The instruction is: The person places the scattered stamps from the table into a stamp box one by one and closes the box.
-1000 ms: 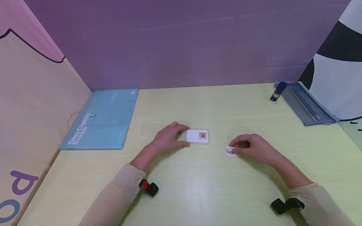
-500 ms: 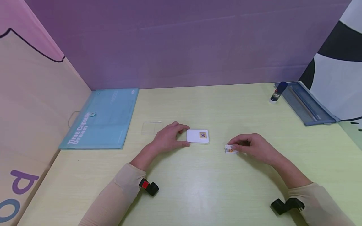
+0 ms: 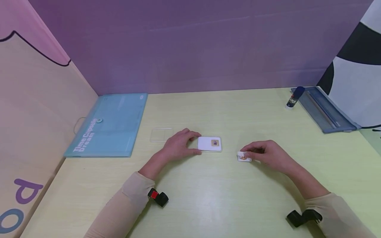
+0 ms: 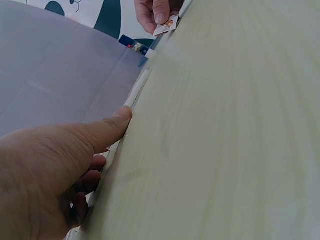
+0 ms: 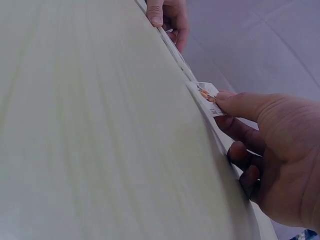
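My left hand (image 3: 180, 145) holds a thin white rectangular card (image 3: 205, 144) flat on the table by its left end, thumb at the near edge and fingers at the far edge. A small brownish square picture (image 3: 215, 143) lies on the right half of the white card. Beyond its right end, my right hand (image 3: 263, 153) pinches a small, stamp-sized printed paper (image 3: 244, 157) between thumb and forefinger. White with an orange picture and fine print, the printed paper (image 5: 206, 97) also shows in the right wrist view, its other fingers loosely curled below.
A clear flat plastic piece (image 3: 160, 135) lies left of the white card, partly behind my left hand. A blue document folder (image 3: 110, 125) is at the left. At the back right, a glue stick (image 3: 294, 98) stands beside a blue-grey zip pouch (image 3: 327, 110).
The right hand has turned the small printed paper slightly, so more of its picture faces up. The left hand and the white card stay in place; the head view shifts slightly.
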`<act>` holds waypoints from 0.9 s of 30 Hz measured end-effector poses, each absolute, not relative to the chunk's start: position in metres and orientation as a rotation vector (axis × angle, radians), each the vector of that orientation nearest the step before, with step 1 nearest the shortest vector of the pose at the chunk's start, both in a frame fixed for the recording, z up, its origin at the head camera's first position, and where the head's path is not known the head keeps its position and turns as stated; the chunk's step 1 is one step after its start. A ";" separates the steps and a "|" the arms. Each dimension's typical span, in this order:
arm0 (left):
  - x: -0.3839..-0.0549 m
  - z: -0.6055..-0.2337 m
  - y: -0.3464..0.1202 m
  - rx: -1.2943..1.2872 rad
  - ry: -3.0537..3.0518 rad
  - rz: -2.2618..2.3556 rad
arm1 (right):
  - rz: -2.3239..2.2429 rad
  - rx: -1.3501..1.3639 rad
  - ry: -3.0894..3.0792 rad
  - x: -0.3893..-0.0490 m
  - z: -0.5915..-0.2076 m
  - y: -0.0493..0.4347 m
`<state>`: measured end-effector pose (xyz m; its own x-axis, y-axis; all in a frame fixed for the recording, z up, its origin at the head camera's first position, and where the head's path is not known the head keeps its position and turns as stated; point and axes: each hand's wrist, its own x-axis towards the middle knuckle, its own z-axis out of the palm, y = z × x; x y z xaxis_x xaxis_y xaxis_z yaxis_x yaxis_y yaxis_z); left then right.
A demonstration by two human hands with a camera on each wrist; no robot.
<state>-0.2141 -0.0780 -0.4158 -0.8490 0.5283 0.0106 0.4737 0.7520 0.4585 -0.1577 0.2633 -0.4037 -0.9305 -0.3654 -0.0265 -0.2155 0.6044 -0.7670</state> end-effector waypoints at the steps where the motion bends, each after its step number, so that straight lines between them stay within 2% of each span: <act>1: -0.214 -0.416 -0.078 0.810 2.827 0.694 | -1.230 -0.482 2.651 -0.158 -0.404 0.263; 27: -0.213 -0.415 -0.078 0.822 2.834 0.695 | -1.226 -0.510 2.686 -0.176 -0.403 0.236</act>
